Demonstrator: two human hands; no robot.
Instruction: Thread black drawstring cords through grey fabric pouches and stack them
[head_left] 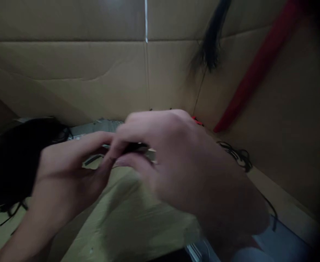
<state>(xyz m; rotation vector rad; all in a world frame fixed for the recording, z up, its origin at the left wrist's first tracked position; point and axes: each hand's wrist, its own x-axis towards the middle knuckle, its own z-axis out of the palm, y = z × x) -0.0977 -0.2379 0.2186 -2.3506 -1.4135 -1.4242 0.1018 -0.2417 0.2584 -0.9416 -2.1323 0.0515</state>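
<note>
head view: above the yellowish block [149, 225], my right hand [187, 160], touching my left hand [69, 174] (its grip unclear), pinches a dark strip [134, 147], likely light, limp, best held by an end.

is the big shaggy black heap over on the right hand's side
No, the big shaggy black heap lies at the picture's left, beyond the left hand.

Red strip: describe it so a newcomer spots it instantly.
Find the cardboard wall beyond the right hand. Right of the black tassel, the red strip slants down leftward to a narrow end. It's far longer than the small red piece by its lower tip.
</note>
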